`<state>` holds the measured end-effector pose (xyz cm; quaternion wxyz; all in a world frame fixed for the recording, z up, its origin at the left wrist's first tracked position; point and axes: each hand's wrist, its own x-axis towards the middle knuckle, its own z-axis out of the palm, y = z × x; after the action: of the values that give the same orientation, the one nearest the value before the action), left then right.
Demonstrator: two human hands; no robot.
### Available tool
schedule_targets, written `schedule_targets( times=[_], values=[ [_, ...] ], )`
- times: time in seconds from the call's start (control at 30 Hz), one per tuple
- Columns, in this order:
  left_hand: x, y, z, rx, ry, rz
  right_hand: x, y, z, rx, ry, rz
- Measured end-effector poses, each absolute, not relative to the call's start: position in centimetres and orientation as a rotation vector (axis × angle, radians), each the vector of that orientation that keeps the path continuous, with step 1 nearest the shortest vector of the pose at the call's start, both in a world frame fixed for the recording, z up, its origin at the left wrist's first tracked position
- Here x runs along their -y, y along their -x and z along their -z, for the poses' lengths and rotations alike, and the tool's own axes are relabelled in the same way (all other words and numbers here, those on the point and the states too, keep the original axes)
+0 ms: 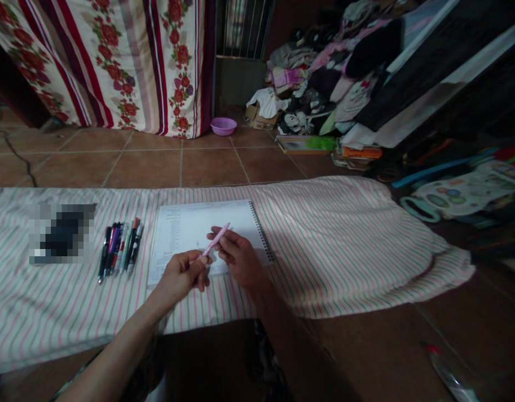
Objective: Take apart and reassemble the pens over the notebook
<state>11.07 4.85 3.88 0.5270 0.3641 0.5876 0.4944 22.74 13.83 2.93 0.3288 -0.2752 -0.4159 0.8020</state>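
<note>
A pink pen [217, 238] is held slantwise above the open spiral notebook [236, 213], its tip end pointing up and to the right. My left hand [185, 272] pinches the pen's lower end between thumb and fingers. Around the upper part of the pen, the fingers of my right hand [239, 255] are curled, and some of them lie behind it. The notebook lies flat, with its wire binding on the right and print on the left of the page. To its left, several pens [120, 248] lie side by side in a row.
A striped cloth [332, 240] covers the low surface. A blurred-out dark object [65, 231] lies at left. Beyond, on the tiled floor, are a purple basin [224, 127], a cardboard box [261, 118] and heaped clothes [324, 78]. A flowered curtain [131, 61] hangs behind.
</note>
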Motion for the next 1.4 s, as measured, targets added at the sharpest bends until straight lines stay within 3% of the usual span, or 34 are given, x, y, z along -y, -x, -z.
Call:
schedule_targets(
  times=[0.3,0.57,0.9,1.17,1.4],
  values=[
    [-4.6,-11.5,-3.0,-1.393,-0.929,-1.213,-13.9,-22.2,-1.8,1.193,0.868,-1.853],
    [-4.7,-11.2,-4.2,-1.352,-0.790,-1.222,-13.6,-22.8,-3.3,1.116,0.719,-2.085],
    [-4.7,-11.4,-3.7,-1.406,-0.908,-1.189,-14.0,-22.3,-1.8,1.157,0.827,-1.917],
    [-4.6,-11.2,-4.2,-1.398,-0.874,-1.175,-13.8,-22.9,-3.5,1.112,0.743,-2.078],
    [-4.7,-11.3,-3.6,-1.400,-0.899,-1.192,-14.1,-22.4,-2.3,1.110,0.804,-1.974]
  ],
)
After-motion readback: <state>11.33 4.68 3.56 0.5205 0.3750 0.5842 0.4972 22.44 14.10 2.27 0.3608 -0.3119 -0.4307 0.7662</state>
